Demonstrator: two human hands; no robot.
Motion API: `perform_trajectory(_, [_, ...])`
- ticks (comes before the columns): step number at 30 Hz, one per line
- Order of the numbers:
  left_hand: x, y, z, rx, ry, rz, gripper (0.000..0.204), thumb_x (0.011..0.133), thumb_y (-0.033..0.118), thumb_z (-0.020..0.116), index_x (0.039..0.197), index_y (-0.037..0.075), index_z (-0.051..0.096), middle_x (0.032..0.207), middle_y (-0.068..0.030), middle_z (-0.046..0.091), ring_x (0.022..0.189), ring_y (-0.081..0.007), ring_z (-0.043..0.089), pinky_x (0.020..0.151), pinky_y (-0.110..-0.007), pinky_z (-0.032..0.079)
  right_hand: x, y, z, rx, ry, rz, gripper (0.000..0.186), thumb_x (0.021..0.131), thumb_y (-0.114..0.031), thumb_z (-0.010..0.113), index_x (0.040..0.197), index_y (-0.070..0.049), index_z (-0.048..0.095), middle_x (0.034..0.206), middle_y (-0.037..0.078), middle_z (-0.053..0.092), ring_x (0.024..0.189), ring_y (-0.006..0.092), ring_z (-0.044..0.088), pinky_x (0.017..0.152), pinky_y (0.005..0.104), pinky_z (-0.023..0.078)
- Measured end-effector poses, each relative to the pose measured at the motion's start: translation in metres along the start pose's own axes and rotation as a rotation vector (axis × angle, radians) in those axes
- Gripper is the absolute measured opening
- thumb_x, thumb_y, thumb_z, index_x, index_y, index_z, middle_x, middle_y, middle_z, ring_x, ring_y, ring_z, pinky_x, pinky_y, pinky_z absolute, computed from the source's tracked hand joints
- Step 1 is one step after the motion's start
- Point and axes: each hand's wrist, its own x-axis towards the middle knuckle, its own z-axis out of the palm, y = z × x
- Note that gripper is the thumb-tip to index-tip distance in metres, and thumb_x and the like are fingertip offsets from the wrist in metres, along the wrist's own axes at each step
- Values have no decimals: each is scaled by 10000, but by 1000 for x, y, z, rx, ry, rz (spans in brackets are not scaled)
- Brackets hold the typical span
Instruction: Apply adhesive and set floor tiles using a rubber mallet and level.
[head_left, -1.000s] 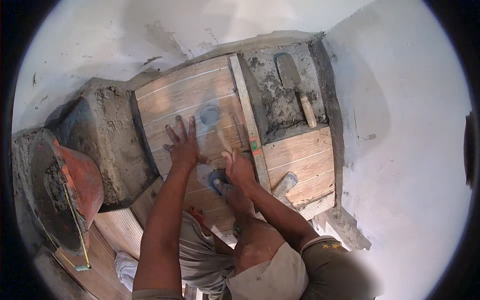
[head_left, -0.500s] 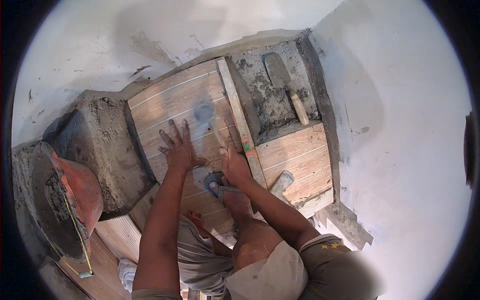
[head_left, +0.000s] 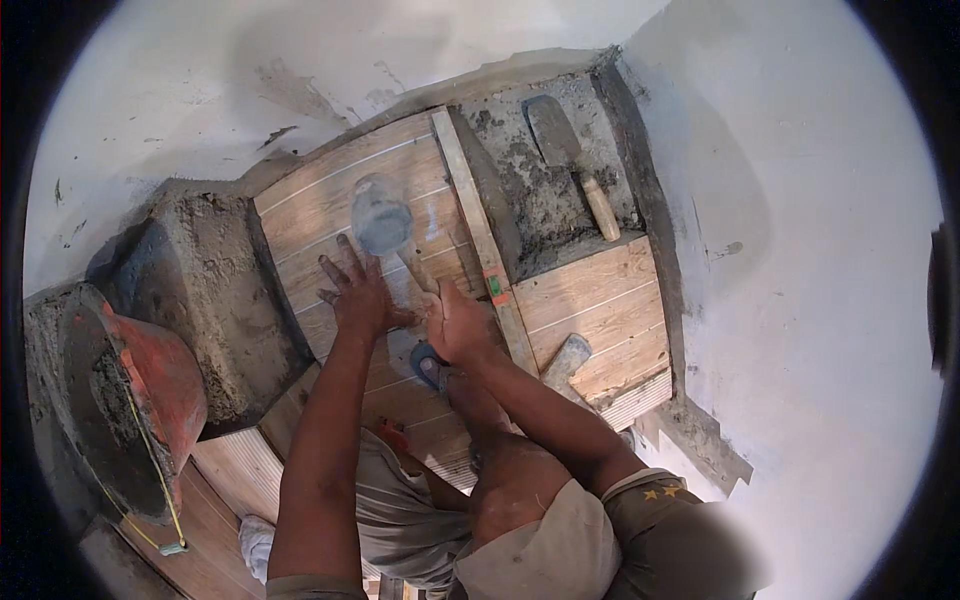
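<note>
Presently a rubber mallet (head_left: 385,222) is gripped by the right hand (head_left: 458,322) over the wood-look tile (head_left: 330,205), which is steadied by the left hand's (head_left: 358,292) spread fingers; these could be struck if the blurred swing strays.

The tile (head_left: 345,195) under the left hand (head_left: 360,295) is light brown with a wood-grain pattern and pale lines running lengthwise; the tile (head_left: 600,310) by the right wall has the same pattern. The mallet (head_left: 382,222) held by the right hand (head_left: 460,325) has a grey-blue head, blurred. The mortar (head_left: 540,200) is dark grey, and the trowel (head_left: 570,160) on it has a grey blade and a tan handle. The level (head_left: 480,230) is pale wood-coloured with a green and orange patch. The pan (head_left: 150,390) is orange-red, caked with grey. The walls (head_left: 800,250) are white.
</note>
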Motion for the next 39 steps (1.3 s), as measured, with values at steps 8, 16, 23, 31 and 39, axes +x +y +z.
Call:
perform_trajectory(8, [2, 0, 7, -70, 90, -2, 1538, 539, 577, 953, 1668, 161, -6, 1713, -255, -66, 1514, -620, -25, 1052, -842, 272, 42, 1, 31, -111, 20, 154, 344, 1062, -298, 501, 1141, 36, 526, 925, 332, 673, 853, 544, 656, 721, 628, 498])
perform_trajectory(16, [-6, 5, -9, -77, 32, 46, 1480, 598, 548, 934, 1668, 164, -13, 1711, -254, -94, 1495, -654, 2, 1038, -853, 270, 44, -3, 14, -74, 30, -14, 331, 1068, -297, 493, 1090, 30, 534, 813, 331, 657, 794, 548, 648, 703, 629, 493])
perform_trajectory(23, [5, -8, 17, -29, 68, -4, 1513, 584, 572, 939, 1669, 175, -40, 1710, -247, -117, 1506, -637, -29, 1050, -850, 254, 69, -33, 30, -5, -52, -17, 259, 1057, -256, 499, 1089, -2, 538, 762, 331, 630, 775, 548, 639, 663, 611, 478])
perform_trajectory(31, [-2, -1, 7, -46, 7, 9, 1568, 523, 626, 939, 1671, 213, -46, 1716, -222, -135, 1513, -625, -41, 1064, -838, 253, 103, -37, 37, -198, -151, 26, 371, 1050, -343, 479, 1128, 15, 535, 861, 337, 670, 865, 539, 668, 775, 615, 521])
perform_trajectory(39, [0, -4, 4, -8, -3, -19, 1563, 534, 613, 938, 1668, 242, -72, 1719, -212, -131, 1519, -612, -39, 1065, -836, 260, 97, -38, 34, -190, -131, 7, 386, 1054, -363, 466, 1131, 5, 556, 868, 327, 678, 872, 537, 669, 795, 613, 523])
